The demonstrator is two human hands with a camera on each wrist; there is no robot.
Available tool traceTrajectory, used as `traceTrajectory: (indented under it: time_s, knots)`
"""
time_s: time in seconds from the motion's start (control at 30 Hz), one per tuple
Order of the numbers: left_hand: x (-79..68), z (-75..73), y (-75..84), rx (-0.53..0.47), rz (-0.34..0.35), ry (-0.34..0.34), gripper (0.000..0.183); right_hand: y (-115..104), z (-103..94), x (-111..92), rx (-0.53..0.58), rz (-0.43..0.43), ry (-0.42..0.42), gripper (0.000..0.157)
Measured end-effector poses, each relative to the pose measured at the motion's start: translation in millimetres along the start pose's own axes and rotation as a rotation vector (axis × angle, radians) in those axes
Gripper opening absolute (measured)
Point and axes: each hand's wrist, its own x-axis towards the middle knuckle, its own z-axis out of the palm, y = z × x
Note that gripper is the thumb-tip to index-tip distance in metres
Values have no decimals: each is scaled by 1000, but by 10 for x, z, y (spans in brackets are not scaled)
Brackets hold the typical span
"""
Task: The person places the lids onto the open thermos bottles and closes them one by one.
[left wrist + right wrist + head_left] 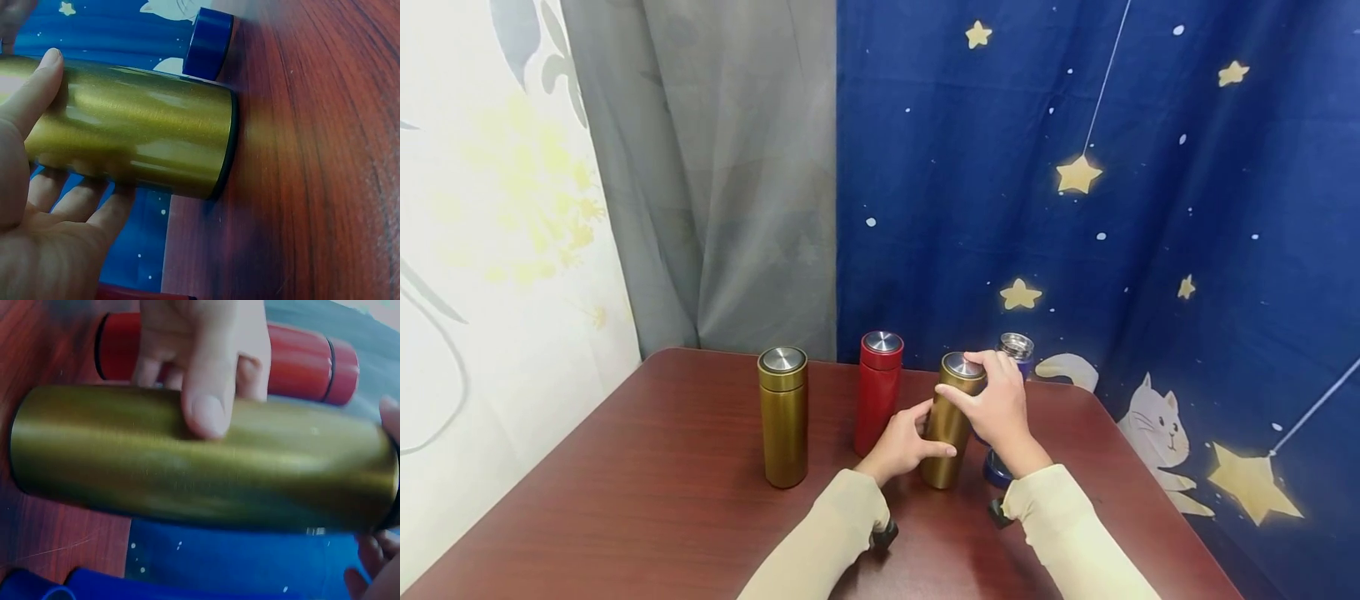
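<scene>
Slippage is the risk for the gold flask, between the red flask and blue flask, if the left hand, fingers clamped round it, grips too lightly while the right hand, fingers clamped on its cap, twists.

Gold bottle: satiny metal (table: glossy wood-grain).

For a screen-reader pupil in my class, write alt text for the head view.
A person's left hand holds a gold flask, the right hand gripping its lid. On the reddish table, a second gold flask and a red flask stand to its left, an open blue flask behind.
</scene>
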Motion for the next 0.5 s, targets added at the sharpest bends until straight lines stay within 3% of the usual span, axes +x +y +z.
traceTrajectory:
  time_s: [0.13,0.23,0.43,0.5]
  knots:
    - [2,-13,19,11,-10,-9,76,-84,15,0,-85,67,-32,64]
    - [-1,-10,20,10,-10,-21,77,-85,-31,-21,-30,90,-124,60]
    - [5,-26,10,6,2,-18,74,-1,-192,21,417,90,-403,53]
    - [6,-24,9,9,5,-22,73,46,-249,42,520,92,-465,52]
